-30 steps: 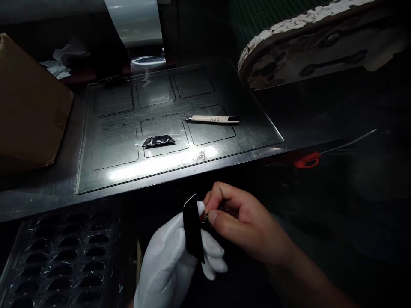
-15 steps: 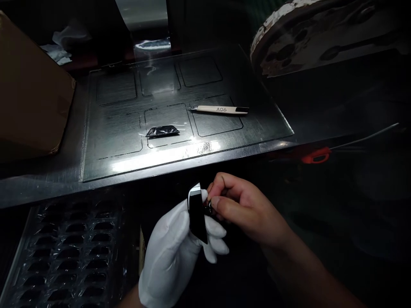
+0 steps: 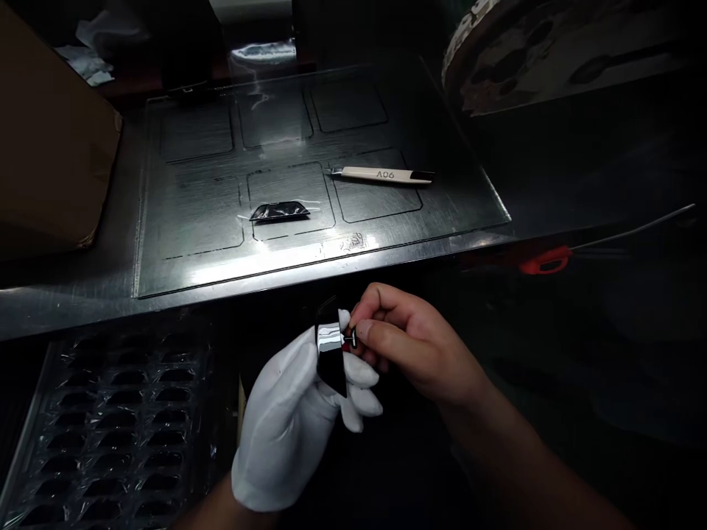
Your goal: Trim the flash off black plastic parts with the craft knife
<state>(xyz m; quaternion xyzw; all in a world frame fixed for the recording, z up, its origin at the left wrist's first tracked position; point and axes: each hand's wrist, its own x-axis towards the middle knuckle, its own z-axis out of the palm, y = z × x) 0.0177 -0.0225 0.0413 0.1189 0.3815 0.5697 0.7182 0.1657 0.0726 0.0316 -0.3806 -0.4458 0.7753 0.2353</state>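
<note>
Just below the bench edge, my left hand (image 3: 301,412), in a white glove, holds a glossy black piece (image 3: 331,361) upright between thumb and fingers. My bare right hand (image 3: 409,338) pinches a small dark part (image 3: 352,338) against the right side of that piece; its exact shape is hard to make out. On the glass sheet (image 3: 193,276) above, another black piece (image 3: 280,211) lies in clear film. A pale cutter marked A06 (image 3: 381,174) rests to its right.
A tray (image 3: 41,397) of several wrapped black pieces is at lower left. A cardboard box (image 3: 55,140) stands at upper left. A red-handled tool (image 3: 546,260) sits right of the bench edge, and a large round object (image 3: 552,62) at upper right.
Both hands and the black piece appear slightly higher and further left. The piece has tilted, with its bright reflection lower on the surface. The view has shifted a little.
</note>
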